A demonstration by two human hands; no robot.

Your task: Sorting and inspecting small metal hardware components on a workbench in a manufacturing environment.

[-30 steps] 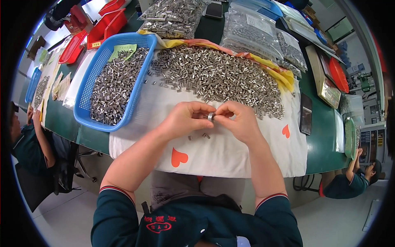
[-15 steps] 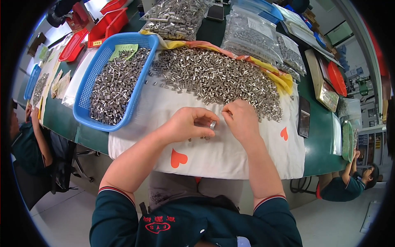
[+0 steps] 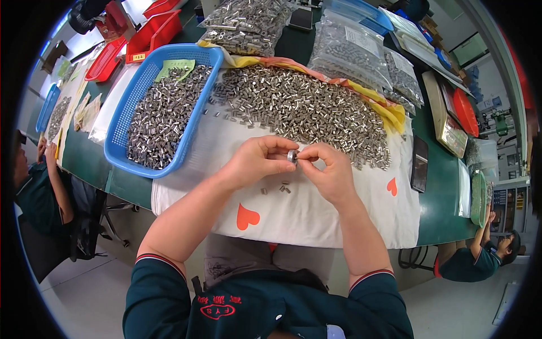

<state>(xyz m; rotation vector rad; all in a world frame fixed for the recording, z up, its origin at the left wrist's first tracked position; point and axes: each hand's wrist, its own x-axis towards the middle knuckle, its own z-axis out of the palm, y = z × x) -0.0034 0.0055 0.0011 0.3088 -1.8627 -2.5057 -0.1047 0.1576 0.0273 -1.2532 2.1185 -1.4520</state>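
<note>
My left hand (image 3: 251,162) is closed on a short, round metal ring (image 3: 292,156), held between thumb and fingers just above the white cloth (image 3: 195,189). Fingertips of my right hand (image 3: 334,174) are pinched together against the ring's right side, on a small metal piece mostly hidden by them. Below the hands lie several loose metal cylinders (image 3: 285,189). Beyond them spreads a wide heap of small shiny metal cylinders (image 3: 305,107). A blue perforated basket (image 3: 113,133), holding more of the same with a green paper slip, stands to the left.
A yellow and orange cloth edge (image 3: 395,116) borders the heap. Behind it are clear bags of metal parts (image 3: 347,51). On the right lie a dark phone (image 3: 419,164) and a red tray (image 3: 466,110); red bins (image 3: 152,37) stand far left. Other people work at both sides.
My right hand has moved left and down from the heap's edge to meet the ring in my left hand. The loose cylinders below are now more exposed.
</note>
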